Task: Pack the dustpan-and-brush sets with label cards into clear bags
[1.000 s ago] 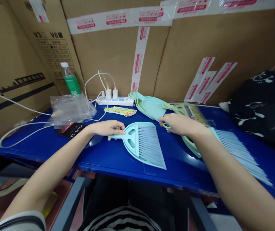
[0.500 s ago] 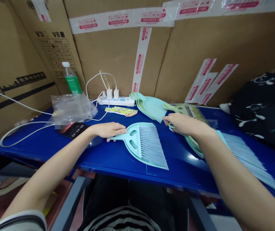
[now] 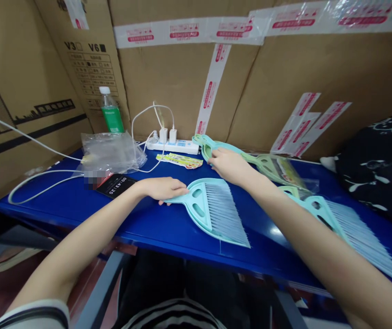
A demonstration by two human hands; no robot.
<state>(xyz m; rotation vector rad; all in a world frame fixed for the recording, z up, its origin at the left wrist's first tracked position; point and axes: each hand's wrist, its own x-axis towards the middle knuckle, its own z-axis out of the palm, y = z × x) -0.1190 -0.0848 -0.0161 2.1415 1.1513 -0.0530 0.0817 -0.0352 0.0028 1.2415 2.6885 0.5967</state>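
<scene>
Your left hand (image 3: 169, 188) grips the near brush (image 3: 218, 205) by its handle, atop its pan (image 3: 196, 222); your right hand (image 3: 228, 164) is at the rear pans (image 3: 207, 149), can't tell if gripping; pulling back low could snag the right brush (image 3: 362, 232).

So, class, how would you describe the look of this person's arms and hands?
The left hand and right hand show no gloves. The left sleeve is short and pale, with dark banding near its edge. The right arm shows no sleeve in frame.
</scene>
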